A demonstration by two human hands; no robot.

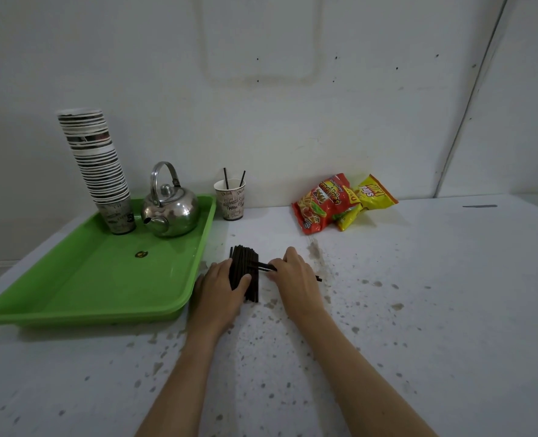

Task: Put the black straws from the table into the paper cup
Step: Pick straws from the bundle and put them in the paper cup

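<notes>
1. Left grip: the left hand [220, 290] lies over the near left side of the bundle of black straws [245, 272], fingers curled over the top and thumb against its side. In my judgement it holds the pile down so the straws do not roll or scatter while one is drawn off.
2. Right grip: the right hand [292, 279] pinches a single straw [261, 265] between thumb and fingertips, the straw lying crosswise over the bundle, its far end showing past the wrist. Its fingers are closed on that straw alone, which suggests straws are being taken one at a time.
3. Left of the bench [419, 310]: a green tray [88, 279] carries a tall stack of paper cups [97, 165] and a steel kettle [170, 206], both at its far end. The tray's right edge sits just beside the left hand and the bundle.
4. Centre: the target paper cup [230, 200] stands upright against the wall, beyond the bundle and just right of the tray corner. Two straws already stand in it, leaning on the rim.
5. Right: two snack packets [340, 200] lie near the wall, apart from the work.
6. Assessment: the task is at an early stage; most straws are on the bench. The carry to the cup requires a forward reach, with the kettle close to the path.
</notes>
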